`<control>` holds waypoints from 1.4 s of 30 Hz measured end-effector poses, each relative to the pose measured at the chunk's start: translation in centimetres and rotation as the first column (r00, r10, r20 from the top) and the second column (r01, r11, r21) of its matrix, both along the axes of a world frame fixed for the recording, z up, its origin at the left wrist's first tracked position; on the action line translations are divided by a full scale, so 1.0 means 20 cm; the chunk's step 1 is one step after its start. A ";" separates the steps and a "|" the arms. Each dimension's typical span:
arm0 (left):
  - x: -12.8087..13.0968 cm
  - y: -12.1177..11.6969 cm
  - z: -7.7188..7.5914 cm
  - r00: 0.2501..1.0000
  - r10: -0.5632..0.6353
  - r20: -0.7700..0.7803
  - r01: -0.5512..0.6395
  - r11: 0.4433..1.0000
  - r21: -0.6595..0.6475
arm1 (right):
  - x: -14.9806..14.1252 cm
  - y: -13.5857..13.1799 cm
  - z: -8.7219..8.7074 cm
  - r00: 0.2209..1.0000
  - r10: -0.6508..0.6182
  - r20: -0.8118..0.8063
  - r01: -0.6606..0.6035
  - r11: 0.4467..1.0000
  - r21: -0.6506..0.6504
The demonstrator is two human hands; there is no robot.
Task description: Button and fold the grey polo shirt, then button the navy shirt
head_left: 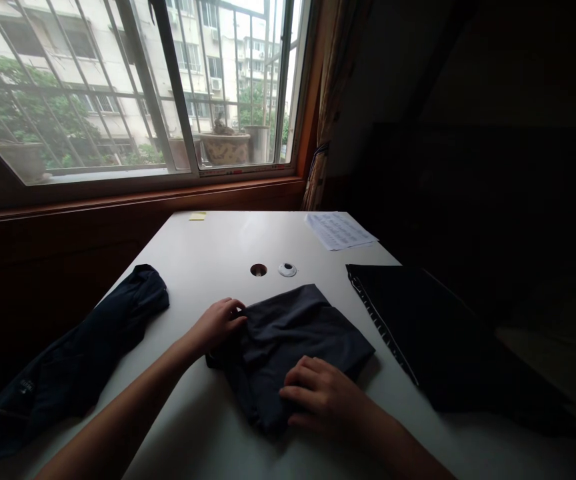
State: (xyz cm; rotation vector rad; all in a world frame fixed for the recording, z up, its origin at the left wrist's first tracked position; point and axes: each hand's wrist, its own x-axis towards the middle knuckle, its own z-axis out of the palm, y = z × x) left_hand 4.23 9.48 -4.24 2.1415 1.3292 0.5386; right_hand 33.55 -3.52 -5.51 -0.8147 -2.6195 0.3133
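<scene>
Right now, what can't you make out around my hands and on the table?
Head view: your right hand: palm hidden by the back of the hand.
Head view: middle garment: underside hidden by its upper layer.
Head view: left garment: small pale marking too small and dim to read.
Head view: right cloth: lower end lost in shadow.
Head view: papers: print too small and blurred.
Head view: table: near side cut off by the bottom edge.

The scene is lit by daylight from the far window [181,100], whose view is washed pale. A faint sheen is cast on the table's [233,243] far half; soft shadow is thrown nearer, around the garment [298,327]. The right side is swallowed by near-blackness.
</scene>
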 end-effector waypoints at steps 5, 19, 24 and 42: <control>0.02 0.02 0.05 1.000 0.007 0.020 -0.006 0.999 -0.036 | 0.00 -0.02 0.02 1.000 0.014 -0.011 -0.013 0.997 0.077; -0.04 0.03 0.05 0.983 0.105 0.152 -0.066 0.968 -0.243 | 0.03 -0.05 0.14 0.947 -0.043 -0.318 0.033 0.999 -0.036; -0.05 0.03 0.04 0.974 0.125 0.188 -0.068 0.957 -0.283 | -0.01 -0.09 0.11 0.995 0.034 -0.095 -0.028 0.998 0.062; 0.02 0.06 0.29 0.692 0.306 0.654 -0.029 0.917 -0.399 | -0.04 -0.03 0.38 0.817 -0.118 -0.565 0.271 0.943 0.195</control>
